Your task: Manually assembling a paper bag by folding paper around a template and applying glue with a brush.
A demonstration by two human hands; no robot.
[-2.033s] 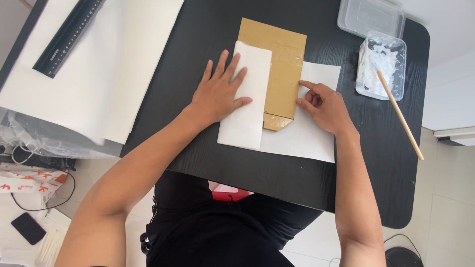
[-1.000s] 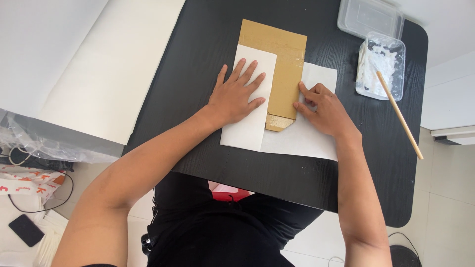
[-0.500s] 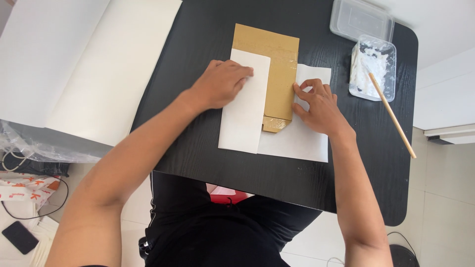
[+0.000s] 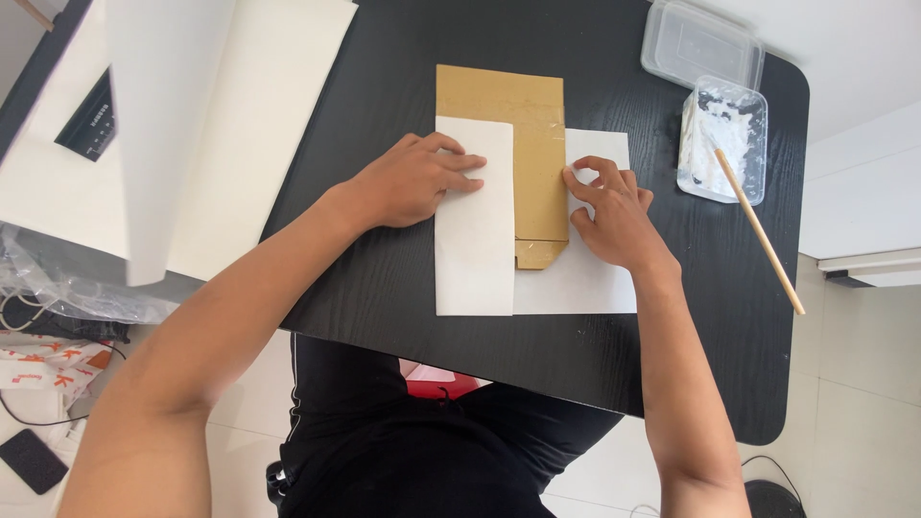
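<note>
Black desk [image 4: 384, 278], wood-grain top, rounded corners, person seated at its near edge. Big off-white sheets [image 4: 240, 115] cover the far-left corner and hang past the left edge; one sheet curls up toward the camera. A dark ruler-like tool [image 4: 88, 120] lies on them near the left edge.

White paper [image 4: 576, 278] lies flat mid-desk, closer to the near edge than the far one. Its left flap [image 4: 475, 240] is folded over the brown cardboard box [image 4: 523, 125], which is flattened and lies on the paper, its far end sticking out toward the far edge of the desk. The box's near end shows a small tab between flap and bare paper.

Left hand [image 4: 417, 180] presses palm-down on the folded flap at its far-left part, fingers bent, fingertips on the paper; grasping nothing. Right hand [image 4: 609, 206] rests on the right part of the paper, just beside the box's right edge, fingers curled, thumb and forefinger pinched at the paper; cannot tell whether it actually grips it.

Far-right corner: clear plastic lid [image 4: 700, 43], beside it a clear tub of white paste [image 4: 724, 139] with a wooden stick [image 4: 758, 230] leaning out toward the right edge.
</note>
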